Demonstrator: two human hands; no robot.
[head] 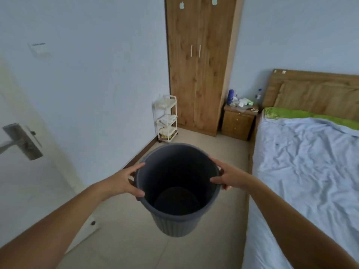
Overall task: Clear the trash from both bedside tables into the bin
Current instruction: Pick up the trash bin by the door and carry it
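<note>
Round dark-grey ribbed plastic bin (177, 191) | empty, likely light, rigid | left hand (124, 180), right hand (226, 176) clasp rim handles.

The bin (177, 189) hangs above the floor (229, 152), with the left hand (124, 180) on its left rim and the right hand (226, 176) on its right rim. Beyond the bin, a trolley (167, 118) stands against the wall, left of the wardrobe (198, 65). The counter (238, 122) stands to the right of the wardrobe, between it and the bed (310, 162), and clutter (241, 101) lies on top of it. The bed runs along the bin's right side. A door (21, 144) stands to the left of the bin.
</note>
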